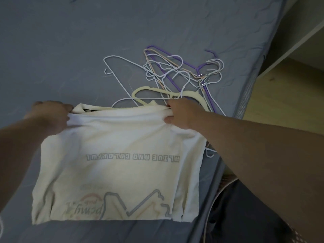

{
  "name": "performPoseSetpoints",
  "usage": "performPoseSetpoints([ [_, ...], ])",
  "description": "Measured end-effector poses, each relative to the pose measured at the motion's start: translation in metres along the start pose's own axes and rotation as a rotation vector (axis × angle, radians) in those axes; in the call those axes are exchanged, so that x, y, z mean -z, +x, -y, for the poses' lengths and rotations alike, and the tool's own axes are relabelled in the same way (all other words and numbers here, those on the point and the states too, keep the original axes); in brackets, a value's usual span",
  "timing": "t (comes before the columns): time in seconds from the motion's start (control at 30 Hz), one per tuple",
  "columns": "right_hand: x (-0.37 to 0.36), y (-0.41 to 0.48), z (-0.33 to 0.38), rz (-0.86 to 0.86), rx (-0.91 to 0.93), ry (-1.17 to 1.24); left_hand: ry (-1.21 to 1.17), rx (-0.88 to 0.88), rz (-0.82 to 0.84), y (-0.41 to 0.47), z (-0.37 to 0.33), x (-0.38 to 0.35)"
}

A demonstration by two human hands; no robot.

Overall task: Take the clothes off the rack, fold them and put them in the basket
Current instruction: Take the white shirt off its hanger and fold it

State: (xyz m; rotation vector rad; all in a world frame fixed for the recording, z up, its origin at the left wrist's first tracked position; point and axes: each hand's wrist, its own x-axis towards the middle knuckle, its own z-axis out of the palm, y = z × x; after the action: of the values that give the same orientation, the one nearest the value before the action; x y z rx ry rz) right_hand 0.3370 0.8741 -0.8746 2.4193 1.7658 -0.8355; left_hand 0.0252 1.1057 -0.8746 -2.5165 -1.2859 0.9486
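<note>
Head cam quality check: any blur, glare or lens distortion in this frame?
Head view: dim, flat light, no glare; left hand motion-blurred, right hand sharper; grey print on the white folded T-shirt is legible; right edge of the grey bed sheet curves slightly, wide-angle lens.

Both bare forearms reach forward, well apart. The left hand [50,116] pinches one far corner of the white shirt [114,172], knuckles up. The right hand [182,114] grips the other corner, fingers [172,104] curled over the bunched edge, thumb beneath.
</note>
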Motion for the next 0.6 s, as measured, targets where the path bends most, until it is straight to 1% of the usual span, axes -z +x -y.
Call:
performPoseSetpoints([
  [0.07,0.011,-0.007,0.005,0.008,-0.01,-0.107,0.047,0.009,-0.063,-0.006,0.009,0.01],
  [0.13,0.024,-0.017,0.011,-0.024,-0.016,-0.111,0.028,0.022,-0.144,-0.014,0.02,0.019],
  [0.17,0.031,-0.025,0.016,-0.051,-0.018,-0.104,0.014,0.036,-0.158,-0.021,0.026,0.025],
  [0.23,0.047,-0.046,0.025,-0.107,0.007,-0.138,-0.048,0.063,-0.176,-0.03,0.044,0.033],
  [0.3,0.065,-0.063,0.033,-0.156,0.04,-0.207,-0.142,0.096,-0.165,-0.025,0.068,0.027],
  [0.4,0.099,-0.105,0.048,-0.251,0.071,-0.336,-0.23,0.065,-0.211,-0.052,0.089,0.047],
  [0.5,0.125,-0.152,0.065,-0.412,0.035,-0.435,-0.334,0.093,-0.417,-0.124,0.085,0.089],
  [0.6,0.143,-0.198,0.081,-0.571,0.015,-0.468,-0.403,0.062,-0.606,-0.172,0.094,0.102],
])
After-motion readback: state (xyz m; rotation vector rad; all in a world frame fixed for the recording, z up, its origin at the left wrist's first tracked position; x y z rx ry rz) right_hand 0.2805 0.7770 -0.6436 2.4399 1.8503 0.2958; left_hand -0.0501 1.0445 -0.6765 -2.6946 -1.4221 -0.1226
